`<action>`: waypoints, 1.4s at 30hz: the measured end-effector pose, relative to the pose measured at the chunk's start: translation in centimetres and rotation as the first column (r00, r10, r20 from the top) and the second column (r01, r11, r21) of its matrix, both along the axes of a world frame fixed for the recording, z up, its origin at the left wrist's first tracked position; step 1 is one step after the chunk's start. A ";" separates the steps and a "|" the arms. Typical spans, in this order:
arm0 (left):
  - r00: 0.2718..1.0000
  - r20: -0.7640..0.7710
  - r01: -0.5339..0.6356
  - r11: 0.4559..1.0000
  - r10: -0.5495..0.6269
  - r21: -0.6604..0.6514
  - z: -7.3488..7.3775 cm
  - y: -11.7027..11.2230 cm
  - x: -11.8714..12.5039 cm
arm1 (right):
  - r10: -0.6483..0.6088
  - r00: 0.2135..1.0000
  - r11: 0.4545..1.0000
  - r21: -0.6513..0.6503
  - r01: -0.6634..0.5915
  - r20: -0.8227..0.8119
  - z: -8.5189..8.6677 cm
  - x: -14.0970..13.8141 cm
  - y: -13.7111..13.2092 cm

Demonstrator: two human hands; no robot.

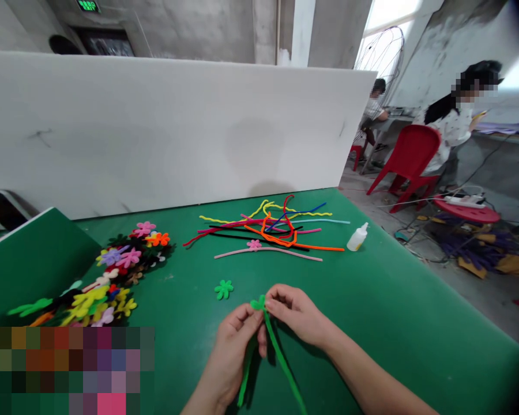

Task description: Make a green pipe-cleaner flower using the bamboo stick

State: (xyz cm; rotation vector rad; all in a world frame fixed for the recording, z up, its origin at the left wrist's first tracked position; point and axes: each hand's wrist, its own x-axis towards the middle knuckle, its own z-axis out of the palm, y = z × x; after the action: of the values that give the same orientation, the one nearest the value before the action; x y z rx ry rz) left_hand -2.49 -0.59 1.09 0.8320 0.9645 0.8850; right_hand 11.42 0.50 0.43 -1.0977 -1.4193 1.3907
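Observation:
Between my two hands is a green pipe cleaner [281, 356], its top bent into small petal-like loops and its two long ends hanging down over the table. My left hand [239, 340] pinches it just below the loops. From the right, the fingertips of my right hand [294, 311] close on the loops' edge. A finished green pipe-cleaner flower [224, 289] lies flat just beyond my left hand. Farther back sits a small pink flower [254, 245] beside a pale pink pipe cleaner [268, 250].
Loose pipe cleaners [281, 227] in several colours lie across the green table [398, 323]. A white glue bottle [357, 237] stands at their right. Many-coloured flowers [112, 276] are heaped at left by a green board [38, 259]. Behind rises a white partition [177, 132]; people sit beyond at right.

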 end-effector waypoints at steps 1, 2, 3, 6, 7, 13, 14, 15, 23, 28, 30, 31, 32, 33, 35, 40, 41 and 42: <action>0.999 0.033 -0.042 0.999 0.042 0.004 -0.1 0.1 0.0 | 0.002 1.000 1.000 -0.012 -0.002 0.013 -0.1 -0.1 -0.1; 0.995 0.063 -0.081 0.997 0.080 0.003 -0.1 0.2 -0.1 | 0.019 0.999 0.999 -0.027 -0.018 0.037 -0.3 -0.2 -0.2; 0.991 0.086 -0.107 0.994 0.107 -0.002 -0.2 0.3 -0.1 | 0.045 0.997 0.998 -0.040 -0.043 0.067 -0.4 -0.3 -0.3; 0.983 0.110 -0.144 0.989 0.146 -0.024 -0.5 0.3 0.0 | 0.117 0.986 0.992 -0.053 -0.111 0.122 -0.7 -0.6 -0.6; 0.983 0.107 -0.147 0.989 0.149 -0.027 -0.5 0.3 0.0 | 0.122 0.985 0.992 -0.050 -0.116 0.126 -0.7 -0.6 -0.6; 0.992 0.031 -0.120 0.992 0.121 -0.029 0.0 0.2 0.0 | 0.019 0.998 1.000 -0.002 -0.019 0.062 -0.4 -0.2 -0.1; 0.995 0.016 -0.102 0.994 0.103 -0.034 0.0 0.2 0.0 | -0.004 1.000 1.000 0.006 0.003 0.029 -0.4 -0.2 0.0; 0.997 0.003 -0.081 0.996 0.082 -0.037 0.0 0.1 0.0 | -0.019 1.000 1.000 0.012 0.019 -0.004 -0.3 -0.2 0.0; 0.993 -0.096 0.060 0.998 -0.061 -0.012 -0.6 -0.1 0.2 | -0.060 0.993 0.998 0.030 0.057 0.098 -0.3 -0.2 0.1; 0.975 -0.223 0.022 0.997 -0.005 0.071 -0.1 -0.1 0.1 | -0.057 0.976 0.998 0.026 0.053 0.209 0.0 0.1 0.2; 0.963 -0.268 0.017 0.993 0.015 0.115 0.2 0.0 -0.1 | -0.038 0.972 0.999 0.017 0.035 0.232 0.2 0.1 0.2; 0.958 -0.287 0.020 0.990 0.021 0.139 0.3 0.0 -0.1 | -0.025 0.972 1.000 0.007 0.024 0.235 0.3 0.0 0.1; 0.952 -0.304 0.027 0.986 0.024 0.162 0.4 0.1 -0.2 | -0.010 0.972 1.000 -0.002 0.011 0.234 0.3 0.0 0.1; 0.949 -0.316 0.038 0.984 0.020 0.176 0.5 0.2 -0.3 | 0.003 0.973 1.000 -0.012 -0.001 0.229 0.4 0.0 0.1; 0.945 -0.326 0.067 0.983 -0.008 0.172 0.4 0.3 -0.5 | 0.019 0.979 0.999 -0.034 -0.013 0.205 0.3 -0.1 0.1; 0.964 -0.265 0.022 0.996 0.003 0.091 0.0 0.5 -0.6 | -0.057 0.998 0.997 -0.059 0.059 0.038 -0.2 0.0 0.3; 0.970 -0.243 -0.009 0.996 0.029 0.084 -0.1 0.5 -0.6 | -0.059 0.998 0.995 -0.078 0.060 0.019 -0.3 0.0 0.3; 0.974 -0.221 -0.036 0.997 0.052 0.075 -0.1 0.6 -0.6 | -0.045 0.999 0.994 -0.103 0.046 0.012 -0.4 0.0 0.2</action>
State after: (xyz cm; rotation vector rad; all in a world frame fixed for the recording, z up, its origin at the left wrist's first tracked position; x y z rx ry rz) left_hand -3.11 -0.03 1.00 0.9886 1.1561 0.8808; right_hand 11.43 0.75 0.00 -1.1974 -1.3338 1.4409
